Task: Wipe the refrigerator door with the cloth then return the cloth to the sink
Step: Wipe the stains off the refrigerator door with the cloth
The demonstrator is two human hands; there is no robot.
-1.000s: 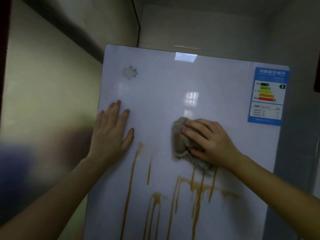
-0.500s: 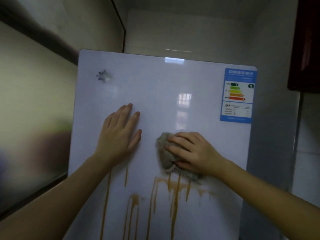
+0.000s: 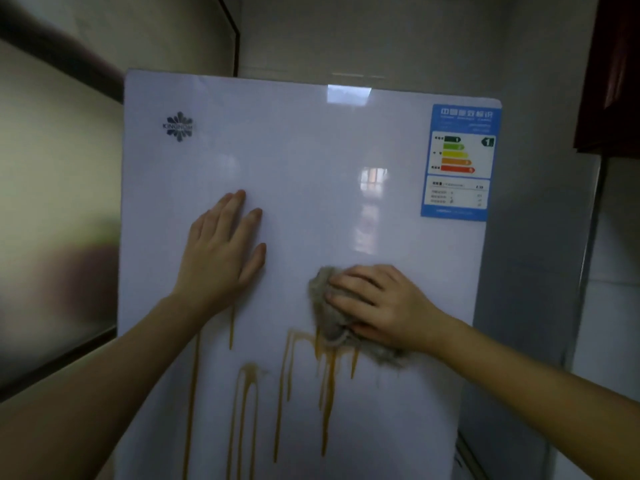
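Lower than before, right hand (image 3: 381, 306) grips the crumpled grey cloth (image 3: 323, 306) on orange drips (image 3: 325, 410); left hand (image 3: 221, 254) lies flat, fingers straight, on the white refrigerator door (image 3: 311, 161), glossy above.

Cloth (image 3: 327, 306) on refrigerator door (image 3: 311, 161), right of left hand (image 3: 221, 251).

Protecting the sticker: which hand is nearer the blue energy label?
Right. The right hand, on the cloth, sits below-left of the label; left hand lies flat farther left.
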